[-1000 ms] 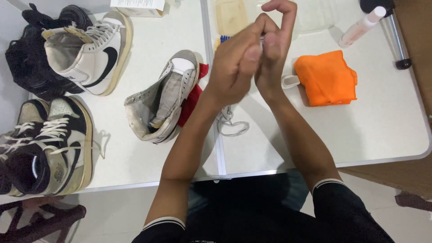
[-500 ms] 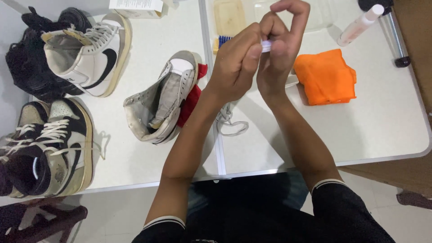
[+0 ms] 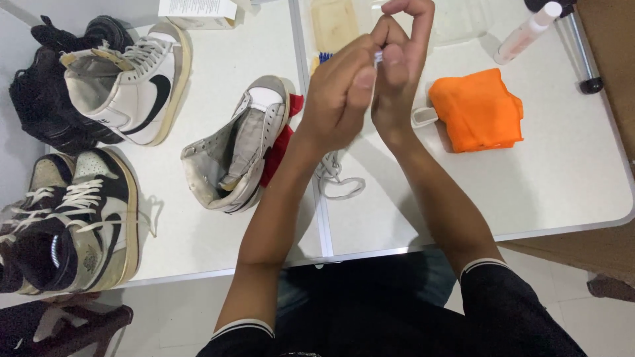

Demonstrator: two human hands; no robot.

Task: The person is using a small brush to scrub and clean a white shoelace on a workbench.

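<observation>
**Both hands pinching a small white piece above the worktop**

Near: the person's two forearms rise from dark sleeves with white-striped cuffs and meet above the white worktop [image 3: 569,178]. Left hand [image 3: 340,99] and right hand [image 3: 397,66] are pressed close, fingers curled. Between thumbs and forefingers sits a small white piece [image 3: 378,57], possibly the tip of a lace; too small to tell. Both grips are closed on it in a fine pinch. The piece lies at the contact of the two hands, held in the air, neither hand clearly nearer. Long axis not readable.

Below the hands: a loose white shoelace [image 3: 336,178] lies looped on the worktop, just beside an unlaced grey-and-white high-top sneaker [image 3: 238,152] lying on its side, with a red cloth [image 3: 281,139] under it.

Right of the hands: a folded orange cloth [image 3: 479,109], a small white tab-like item touching its left edge.

Left: a white high-top with black mark [image 3: 132,86] against a black bag [image 3: 40,99]; a laced dark-and-cream pair [image 3: 73,225] at the worktop's edge.

Far: a white rectangular box [image 3: 198,9] at top, print unread; a yellowish block in a clear tray [image 3: 334,23]; a pale slim bottle [image 3: 526,33] lying angled at upper right; a black rod [image 3: 582,56] beside it.
</observation>
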